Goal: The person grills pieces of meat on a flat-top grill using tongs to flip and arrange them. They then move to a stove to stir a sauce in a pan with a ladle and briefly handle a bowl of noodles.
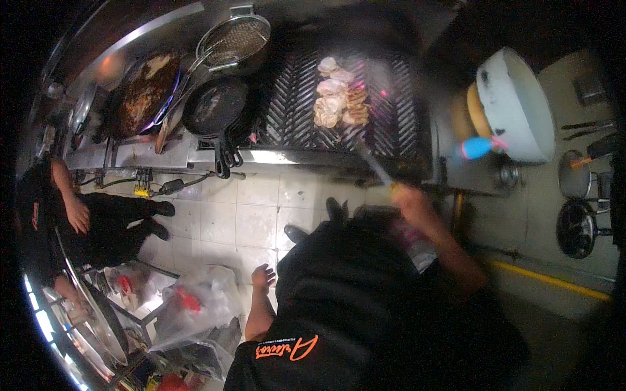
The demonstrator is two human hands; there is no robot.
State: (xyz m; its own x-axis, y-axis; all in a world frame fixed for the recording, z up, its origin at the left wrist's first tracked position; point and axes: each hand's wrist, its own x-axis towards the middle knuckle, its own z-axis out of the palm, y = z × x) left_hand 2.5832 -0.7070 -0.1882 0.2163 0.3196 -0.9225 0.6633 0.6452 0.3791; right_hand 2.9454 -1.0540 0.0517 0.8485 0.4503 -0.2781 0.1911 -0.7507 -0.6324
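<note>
My right hand grips a long-handled metal utensil; blur hides its exact kind. It slants up towards the front of a charcoal-black grill grate, close below the meat. Several pale pieces of meat, which look like chicken, lie clustered mid-grate. On the right of this cluster, browned pieces show dark grill marks. My left hand hangs low beside my body over the floor, holding nothing, its fingers slightly apart.
Left of the grate stand stacked cast-iron skillets, a wire strainer and a large browned pan. A white bowl and a blurred blue-handled object are at right. Another person stands left, near a clear plastic bag.
</note>
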